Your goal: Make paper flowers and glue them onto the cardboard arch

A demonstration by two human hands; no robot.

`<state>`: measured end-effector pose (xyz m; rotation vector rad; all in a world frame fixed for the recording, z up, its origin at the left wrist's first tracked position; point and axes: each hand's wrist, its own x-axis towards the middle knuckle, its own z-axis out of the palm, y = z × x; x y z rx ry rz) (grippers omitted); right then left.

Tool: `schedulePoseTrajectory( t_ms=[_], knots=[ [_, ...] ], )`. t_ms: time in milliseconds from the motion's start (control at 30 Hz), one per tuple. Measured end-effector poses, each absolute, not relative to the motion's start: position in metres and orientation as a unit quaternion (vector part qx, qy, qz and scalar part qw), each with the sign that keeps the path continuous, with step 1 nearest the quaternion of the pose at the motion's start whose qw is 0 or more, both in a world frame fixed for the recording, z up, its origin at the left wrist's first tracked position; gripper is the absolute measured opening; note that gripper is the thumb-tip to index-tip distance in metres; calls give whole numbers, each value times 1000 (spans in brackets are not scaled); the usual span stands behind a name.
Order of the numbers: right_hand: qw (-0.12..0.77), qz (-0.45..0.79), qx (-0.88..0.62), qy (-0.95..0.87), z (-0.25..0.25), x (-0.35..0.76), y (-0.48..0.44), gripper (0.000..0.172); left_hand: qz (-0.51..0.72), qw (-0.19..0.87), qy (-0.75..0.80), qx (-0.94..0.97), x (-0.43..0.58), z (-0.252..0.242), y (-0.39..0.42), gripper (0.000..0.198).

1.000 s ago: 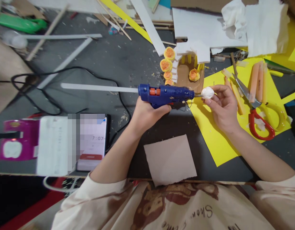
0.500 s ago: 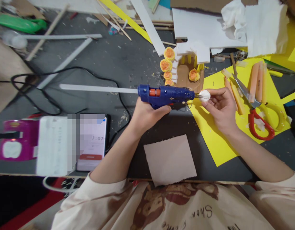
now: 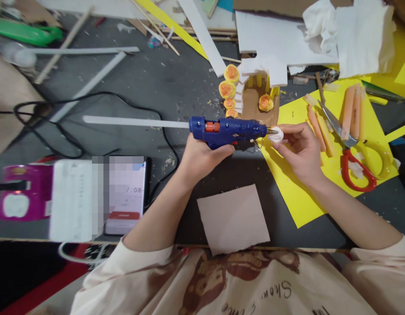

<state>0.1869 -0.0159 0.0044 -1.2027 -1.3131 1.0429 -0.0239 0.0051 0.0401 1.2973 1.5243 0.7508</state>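
Observation:
My left hand [image 3: 204, 159] is wrapped round the grip of a blue glue gun [image 3: 237, 130], thumb along its side. A long white glue stick [image 3: 133, 121] sticks out of the gun's back end. Its metal nozzle meets a small white wad [image 3: 276, 135], perhaps paper or tissue, pinched between the thumb and fingers of my right hand [image 3: 301, 151]. Just beyond the gun stands a small brown model [image 3: 258, 94] with white steps and yellow posts. Yellow-orange rosettes [image 3: 227, 89] line its left side, and one more rosette [image 3: 265, 103] sits inside it.
Red-handled scissors [image 3: 358, 175] and orange crayon-like sticks [image 3: 351, 111] lie on a yellow sheet [image 3: 301, 205] at right. A beige sandpaper-like piece [image 3: 235, 221] lies near the front edge. A black cable [image 3: 123, 97], a phone [image 3: 126, 197] and a magenta box [image 3: 28, 190] are at left.
My right hand has shifted slightly left, and the white wad has turned against the nozzle. My left hand and the glue gun stay in place.

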Motion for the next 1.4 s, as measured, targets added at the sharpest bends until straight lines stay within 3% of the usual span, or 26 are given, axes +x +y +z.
schedulePoseTrajectory(
  t_ms=[1000, 1233, 1400],
  knots=[
    [539, 428, -486, -538, -1, 190, -12, 27, 332, 470, 627, 525, -24, 33, 8, 12],
    [534, 439, -503, -519, -6, 193, -9, 30, 407, 469, 607, 496, -26, 28, 7, 13],
    [540, 454, -495, -507, -8, 195, -7, 33, 538, 439, 574, 434, -27, 22, 14, 18]
  ],
)
